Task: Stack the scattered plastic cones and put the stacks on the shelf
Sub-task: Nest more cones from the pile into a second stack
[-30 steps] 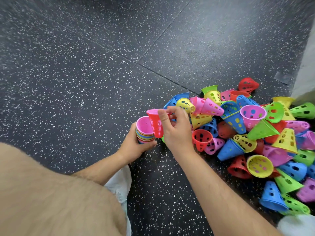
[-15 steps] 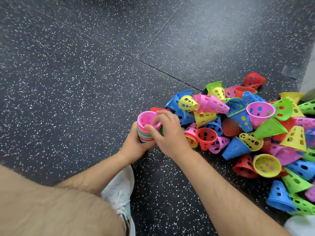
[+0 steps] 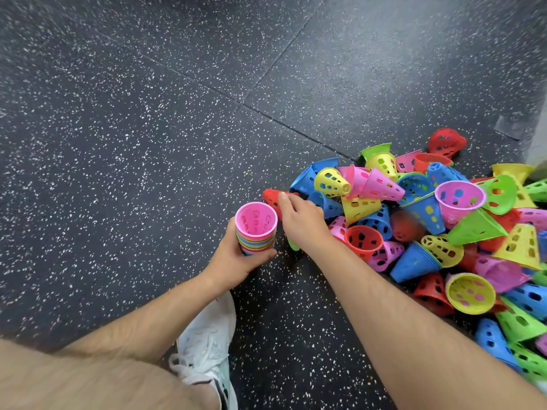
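Observation:
My left hand (image 3: 236, 258) grips a stack of nested cones (image 3: 256, 232) of mixed colours, open ends up, with a pink cone on top. The stack is held just above the dark floor. My right hand (image 3: 302, 223) is beside the stack on its right, seen from the back with fingers bent. Its index fingertip touches a red cone (image 3: 270, 196) lying on the floor just behind the stack; the thumb is hidden. A big pile of loose cones (image 3: 429, 220) in pink, blue, yellow, green and red spreads to the right.
The floor (image 3: 148, 143) is dark speckled rubber tile. My white shoe (image 3: 207, 341) and bare knee are at the bottom left. A green cone (image 3: 293, 244) peeks out under my right wrist. No shelf is in view.
My right hand brought a cone to the stack, pressed on its top, then moved off it back to the red cone on the floor. My left hand kept holding the stack.

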Demonstrator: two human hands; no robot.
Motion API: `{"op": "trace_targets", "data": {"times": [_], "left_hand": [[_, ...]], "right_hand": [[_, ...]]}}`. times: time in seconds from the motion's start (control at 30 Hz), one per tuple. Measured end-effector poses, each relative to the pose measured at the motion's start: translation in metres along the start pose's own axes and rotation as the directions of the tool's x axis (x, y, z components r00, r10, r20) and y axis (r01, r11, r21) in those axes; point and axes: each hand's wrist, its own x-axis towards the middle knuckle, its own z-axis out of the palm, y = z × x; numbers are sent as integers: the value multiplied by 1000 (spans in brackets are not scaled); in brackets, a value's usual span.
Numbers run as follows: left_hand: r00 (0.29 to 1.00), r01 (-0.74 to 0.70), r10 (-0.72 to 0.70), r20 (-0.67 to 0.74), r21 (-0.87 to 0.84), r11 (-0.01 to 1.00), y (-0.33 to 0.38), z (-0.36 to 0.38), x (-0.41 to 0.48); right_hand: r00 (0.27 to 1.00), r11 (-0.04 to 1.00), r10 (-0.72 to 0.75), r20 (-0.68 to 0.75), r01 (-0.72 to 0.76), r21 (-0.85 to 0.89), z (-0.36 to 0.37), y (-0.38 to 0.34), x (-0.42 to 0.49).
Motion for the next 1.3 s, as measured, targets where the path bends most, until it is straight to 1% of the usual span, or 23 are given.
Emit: {"op": "trace_targets", "data": {"times": [0.03,0.1,0.17,0.27,0.33,0.4,0.47,0.5,0.63,0.73,0.87,0.93,1.0,1.1,1.13,1.2,1.27,1.3], "left_hand": [[1000,2,-2,6,3,1000,-1,-1,-1],[1000,10,-10,18,6,1000,-3,-3,-2],[1000,14,-14,18,9,1000,-6,-4,-3],[1000,2,-2,10,11,1000,-6,-3,-2],[1000,3,-3,15,8,1000,-6,-2,0],[1000,11,-12,26,16,1000,-6,-2,3],[999,18,-20,45,26,999,-7,-1,6],[998,27,-28,57,22,999,-7,-2,9],[995,49,-52,86,29,998,-5,-3,16],[993,46,-55,104,89,995,-2,-2,19],[990,5,-24,142,133,991,-1,3,20],[988,-3,-20,151,150,989,1,3,19],[988,-2,-20,154,144,990,3,2,18],[988,15,-33,148,116,993,3,1,16],[989,15,-32,147,112,994,4,0,16],[987,6,-28,157,134,991,4,1,16],[985,-7,-23,172,174,985,6,2,15],[985,-5,-26,172,179,984,7,2,15]], "right_hand": [[1000,1000,-2,19,2,1,0,-1,2],[1000,1000,-7,10,7,30,1,-3,2],[998,996,-17,-56,22,89,-1,-6,-1],[976,983,-63,-210,97,154,-6,-9,-11],[935,973,-131,-329,184,136,-12,-9,-19],[896,962,-182,-406,249,116,-20,-8,-27],[872,948,-199,-448,287,137,-30,-7,-34],[856,945,-216,-469,305,121,-35,-6,-36],[746,912,-376,-550,402,-79,-53,-1,-41],[706,872,-448,-549,480,-96,-60,-2,-49],[723,863,-464,-512,498,-79,-53,-4,-64],[747,864,-467,-474,500,-63,-43,-1,-70],[789,868,-474,-391,493,-57,-31,4,-76],[863,889,-443,-243,458,6,-22,8,-86],[878,898,-421,-228,438,31,-22,9,-87],[905,927,-349,-244,372,53,-27,8,-88],[929,960,-266,-259,279,12,-31,11,-87],[941,971,-236,-241,236,-30,-32,14,-86]]}}
